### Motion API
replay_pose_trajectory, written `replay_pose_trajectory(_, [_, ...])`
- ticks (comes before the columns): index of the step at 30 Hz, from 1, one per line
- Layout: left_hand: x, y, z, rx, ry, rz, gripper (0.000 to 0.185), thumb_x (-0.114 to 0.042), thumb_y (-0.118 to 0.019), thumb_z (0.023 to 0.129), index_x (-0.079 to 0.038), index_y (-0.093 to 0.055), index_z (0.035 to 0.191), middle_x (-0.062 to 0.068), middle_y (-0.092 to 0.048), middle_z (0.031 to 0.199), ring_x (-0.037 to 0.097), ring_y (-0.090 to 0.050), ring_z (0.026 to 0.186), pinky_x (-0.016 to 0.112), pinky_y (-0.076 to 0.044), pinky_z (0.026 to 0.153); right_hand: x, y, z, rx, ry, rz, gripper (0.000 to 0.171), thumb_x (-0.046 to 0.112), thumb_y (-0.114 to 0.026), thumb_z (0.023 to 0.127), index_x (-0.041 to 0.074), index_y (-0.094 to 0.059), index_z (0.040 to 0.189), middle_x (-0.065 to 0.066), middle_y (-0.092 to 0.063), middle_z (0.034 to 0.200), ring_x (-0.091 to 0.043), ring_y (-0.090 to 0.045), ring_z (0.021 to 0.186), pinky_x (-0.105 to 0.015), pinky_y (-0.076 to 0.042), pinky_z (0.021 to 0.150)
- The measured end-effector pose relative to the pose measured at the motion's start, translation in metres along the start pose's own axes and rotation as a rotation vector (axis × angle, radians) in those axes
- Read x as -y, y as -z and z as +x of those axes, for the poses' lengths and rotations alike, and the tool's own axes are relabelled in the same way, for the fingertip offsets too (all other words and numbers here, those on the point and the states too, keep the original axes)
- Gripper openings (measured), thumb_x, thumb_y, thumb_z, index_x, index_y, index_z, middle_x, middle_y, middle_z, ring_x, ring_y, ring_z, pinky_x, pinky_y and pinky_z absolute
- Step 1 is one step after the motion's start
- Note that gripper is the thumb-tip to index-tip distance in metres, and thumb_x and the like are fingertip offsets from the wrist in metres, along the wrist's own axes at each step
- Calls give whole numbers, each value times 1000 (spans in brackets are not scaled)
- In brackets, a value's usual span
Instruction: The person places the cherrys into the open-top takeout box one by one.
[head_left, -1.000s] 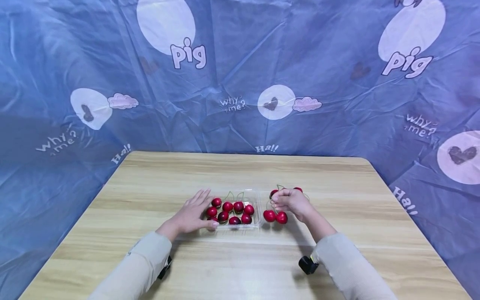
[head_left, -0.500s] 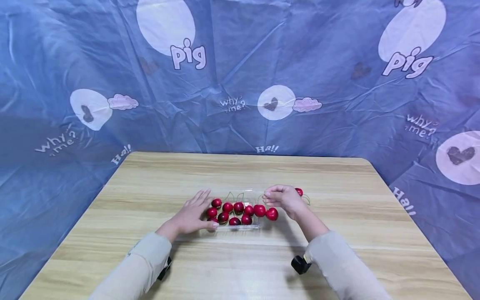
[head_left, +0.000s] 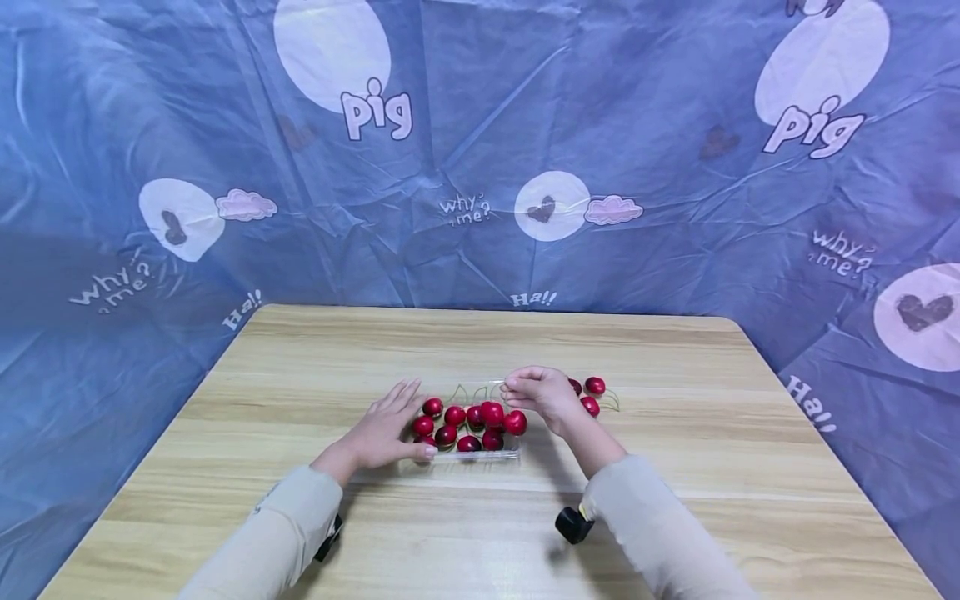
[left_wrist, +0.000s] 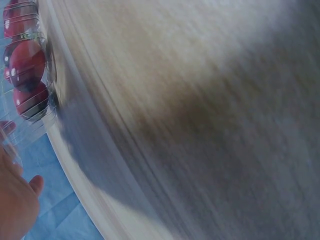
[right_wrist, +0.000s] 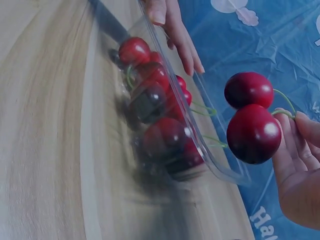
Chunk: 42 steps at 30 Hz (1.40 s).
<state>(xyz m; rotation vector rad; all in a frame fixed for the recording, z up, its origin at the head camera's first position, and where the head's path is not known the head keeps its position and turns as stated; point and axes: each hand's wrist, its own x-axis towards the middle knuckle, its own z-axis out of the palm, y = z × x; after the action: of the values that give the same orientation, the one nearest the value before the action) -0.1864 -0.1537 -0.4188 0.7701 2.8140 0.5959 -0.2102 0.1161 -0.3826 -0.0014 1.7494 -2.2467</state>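
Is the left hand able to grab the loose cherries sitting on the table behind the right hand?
Probably not easily. The left hand rests against the clear tray, and the loose cherries lie on the far side of the right hand, which blocks the way.

The table (head_left: 675,467) is seen from above by the head view; the clear tray (right_wrist: 220,170), shared by all views, is seen close by both wrist views

Light wooden worktop (head_left: 675,467), clear plastic tray (head_left: 480,454) of cherries near its middle, loose cherries (head_left: 592,392) just right of the tray
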Motion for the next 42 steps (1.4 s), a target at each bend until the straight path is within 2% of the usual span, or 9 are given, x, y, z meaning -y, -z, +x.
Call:
replay_pose_trajectory(7, [2,-1,1,-4,-5,11,92,-66,-50,68,-11,-24,137,8,-5,144,26,0,129,57,-12,96,-8,-10,6,-36,-30,44,11,-9,-51,80,-1,-57,78,-10,-63,70,-16,-62,64,-28,-51,64])
replay_pose_trajectory(13, [3,-2,2,-7,-10,23,93,-67,-49,68,-11,-24,137,8,-5,144,26,0,129,56,-12,96,-13,-16,12,-55,-46,37,6,-9,-51,80,-7,-55,84,-9,-62,68,-16,-62,64,-28,-51,65])
replay_pose_trajectory(20, [4,-2,3,-7,-15,22,93,-68,-49,68,-11,-25,137,8,-5,144,25,1,129,56,-13,96,-19,-24,18,-90,-58,28,13,-8,-52,80,-13,-52,92,-9,-62,67,-14,-61,60,-27,-51,63])
replay_pose_trajectory(29, [3,-2,1,-14,-22,4,91,-66,-50,69,-9,-25,137,9,-7,144,28,-1,129,57,-13,95,-26,-33,22,-103,-64,35,11,-10,-51,80,-14,-53,89,-10,-61,67,-15,-61,60,-26,-51,61])
replay_pose_trajectory(42, [4,-2,2,-4,-5,-7,89,-62,-53,70,-10,-25,137,9,-6,144,27,1,129,58,-12,96,-33,-46,31,-118,-77,-14,9,-10,-53,79,-13,-54,88,-10,-61,68,-14,-60,59,-26,-51,61])
